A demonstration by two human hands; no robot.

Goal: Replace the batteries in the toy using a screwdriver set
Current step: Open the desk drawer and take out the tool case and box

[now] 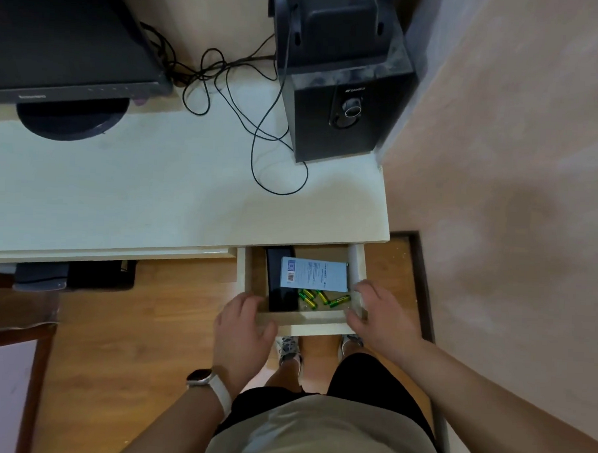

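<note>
we hold the pulled-out drawer by its front corners: our left hand curls over the front wall and our right hand wraps the right corner. inside, loose green batteries lie beside a black case, just below a pale blue box.

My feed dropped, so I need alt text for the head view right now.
The left hand and right hand grip the front corners of an open drawer under the desk. Inside lie loose green batteries, a blue-white box and a black case. On the desk stand a monitor and a speaker.
</note>
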